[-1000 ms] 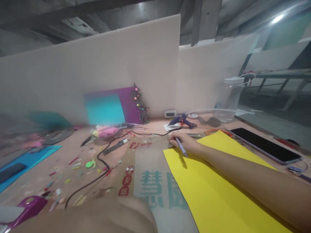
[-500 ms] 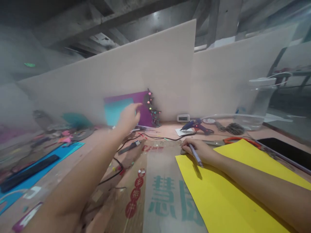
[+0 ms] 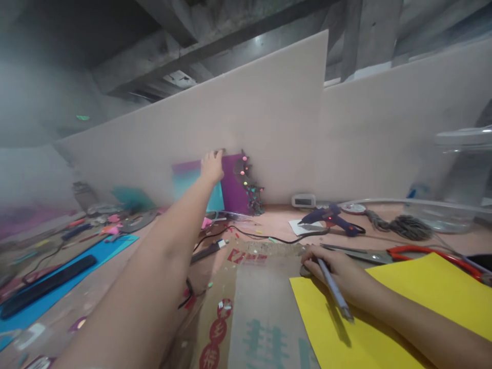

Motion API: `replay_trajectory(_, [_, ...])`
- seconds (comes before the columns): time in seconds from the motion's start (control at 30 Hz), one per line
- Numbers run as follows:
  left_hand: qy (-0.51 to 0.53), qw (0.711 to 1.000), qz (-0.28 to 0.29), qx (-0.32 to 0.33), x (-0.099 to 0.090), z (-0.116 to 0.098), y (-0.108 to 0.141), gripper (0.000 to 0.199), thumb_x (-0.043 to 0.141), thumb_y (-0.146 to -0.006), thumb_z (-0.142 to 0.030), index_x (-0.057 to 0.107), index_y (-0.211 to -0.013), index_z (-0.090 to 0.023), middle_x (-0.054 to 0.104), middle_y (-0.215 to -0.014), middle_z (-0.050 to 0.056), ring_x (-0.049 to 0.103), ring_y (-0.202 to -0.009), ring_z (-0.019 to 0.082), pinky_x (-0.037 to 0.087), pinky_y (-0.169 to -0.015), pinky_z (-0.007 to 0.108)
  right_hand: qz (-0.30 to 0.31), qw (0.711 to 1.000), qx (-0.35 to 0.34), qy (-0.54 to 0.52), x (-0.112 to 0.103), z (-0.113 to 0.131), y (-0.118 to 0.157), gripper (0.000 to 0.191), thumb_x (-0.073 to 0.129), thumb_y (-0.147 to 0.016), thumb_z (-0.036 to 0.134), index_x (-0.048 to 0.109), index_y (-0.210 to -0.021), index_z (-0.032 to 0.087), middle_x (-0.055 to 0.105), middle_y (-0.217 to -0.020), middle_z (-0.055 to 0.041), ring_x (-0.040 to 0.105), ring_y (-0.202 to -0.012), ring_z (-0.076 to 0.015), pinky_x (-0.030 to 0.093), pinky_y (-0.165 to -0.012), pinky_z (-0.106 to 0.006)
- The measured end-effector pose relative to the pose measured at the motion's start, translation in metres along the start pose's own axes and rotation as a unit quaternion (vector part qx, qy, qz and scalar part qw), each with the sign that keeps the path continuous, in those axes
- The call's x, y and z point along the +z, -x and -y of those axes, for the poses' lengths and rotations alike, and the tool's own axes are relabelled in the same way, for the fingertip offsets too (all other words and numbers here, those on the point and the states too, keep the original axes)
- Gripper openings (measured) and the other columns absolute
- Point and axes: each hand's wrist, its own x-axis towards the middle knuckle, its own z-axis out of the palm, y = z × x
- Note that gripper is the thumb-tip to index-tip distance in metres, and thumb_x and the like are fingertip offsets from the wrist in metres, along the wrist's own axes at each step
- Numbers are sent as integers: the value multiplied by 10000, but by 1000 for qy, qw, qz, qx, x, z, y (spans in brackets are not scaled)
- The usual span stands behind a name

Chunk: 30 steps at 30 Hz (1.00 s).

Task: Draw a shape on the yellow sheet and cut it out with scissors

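Observation:
My left hand (image 3: 212,166) reaches to the top edge of a purple sheet (image 3: 234,184) that leans on the white partition. Its fingers are apart at that edge; whether they touch it, I cannot tell. A teal sheet (image 3: 187,187) stands before the purple one, partly behind my forearm. A dark crescent decoration with small coloured balls (image 3: 248,179) is at the purple sheet's right. My right hand (image 3: 326,264) holds a light purple pen (image 3: 334,289), its lower end pointing toward me. That hand rests at the upper left corner of a yellow sheet (image 3: 346,333), beside a taped cardboard piece (image 3: 265,287).
A blue glue gun (image 3: 332,218) lies on white paper, its cable running left. Red-handled scissors (image 3: 418,252), grey yarn (image 3: 411,227) and a clear plastic jug (image 3: 457,179) are at right. A small display (image 3: 303,200) stands at the partition (image 3: 269,113). Scraps and a blue sheet (image 3: 111,251) lie left.
My left hand has moved up and a little right, onto the purple sheet's top edge, its fingers more spread. My right hand keeps the pen. The view has shifted somewhat.

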Motion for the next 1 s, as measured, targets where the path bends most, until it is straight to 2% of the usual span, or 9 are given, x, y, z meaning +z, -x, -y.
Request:
replay_trajectory(0.17, [-20, 1000, 17, 11, 7, 4, 2, 694, 635, -797, -174, 419, -1455, -208, 554, -1318, 148, 472, -1268, 333, 367, -1082, 467, 2, 1000, 19, -6, 2, 0, 2, 252, 468, -928, 413, 600, -849, 214, 662, -777, -36, 586, -685, -180, 418, -615, -277])
replay_trajectory(0.27, [-21, 1000, 13, 3, 9, 0, 5, 575, 659, -812, -237, 503, -1366, -218, 521, -1349, 151, 460, -1279, 341, 366, -1078, 466, -1, 1000, 21, -3, 2, -1, 2, 241, 477, -926, 408, 603, -849, 218, 666, -775, -32, 591, -680, -176, 421, -610, -271])
replay_trajectory(0.37, [-11, 1000, 7, -5, 15, -7, 13, 427, 585, -896, -290, 523, -1312, -215, 508, -1386, 142, 449, -1304, 324, 356, -1088, 455, -10, 1000, 15, 0, 1, 0, 1, 226, 496, -916, 399, 622, -853, 223, 679, -777, -30, 611, -697, -181, 438, -629, -275])
replay_trajectory(0.43, [-4, 1000, 20, -19, 25, -11, 24, 356, 509, -949, -290, 525, -1291, -191, 566, -1324, 153, 504, -1258, 320, 386, -1055, 461, -12, 1000, 14, -6, 1, 1, 1, 217, 511, -906, 392, 635, -848, 224, 697, -799, -33, 635, -728, -189, 453, -650, -279])
replay_trajectory(0.53, [4, 997, 75, -32, 46, -18, 46, 351, 501, -965, -278, 530, -1281, -127, 670, -1136, 173, 635, -1060, 305, 485, -911, 431, -12, 1000, 11, -6, 1, 1, 1, 206, 522, -898, 383, 642, -847, 223, 711, -816, -37, 648, -749, -196, 457, -660, -285])
replay_trajectory(0.6, [10, 993, 115, -11, 61, -23, 62, 345, 521, -966, -263, 546, -1279, -119, 698, -1071, 154, 671, -976, 273, 517, -852, 394, -14, 1000, 8, -1, 1, 0, 1, 204, 522, -899, 382, 642, -856, 223, 709, -806, -37, 643, -736, -196, 447, -643, -286])
replay_trajectory(0.73, [22, 981, 160, 103, 81, -40, 82, 326, 566, -976, -323, 589, -1263, -170, 639, -1236, 103, 629, -1097, 234, 518, -954, 442, -11, 1000, 2, -6, 1, -1, 1, 207, 513, -901, 374, 642, -863, 217, 714, -833, -44, 649, -763, -200, 458, -672, -294])
replay_trajectory(0.83, [14, 969, 184, 163, 84, -52, 84, 366, 600, -961, -366, 587, -1270, -171, 603, -1279, 107, 617, -1107, 240, 536, -941, 474, -9, 1000, -3, -13, 1, -1, 1, 192, 527, -894, 361, 644, -863, 213, 719, -845, -46, 648, -774, -200, 460, -673, -292])
replay_trajectory(1.0, [-6, 957, 219, 192, 81, -61, 80, 355, 609, -955, -361, 594, -1248, -159, 614, -1252, 105, 628, -1081, 235, 551, -912, 455, -5, 1000, 4, -3, 0, 1, 1, 185, 529, -897, 362, 647, -867, 224, 720, -833, -35, 647, -759, -194, 454, -670, -288])
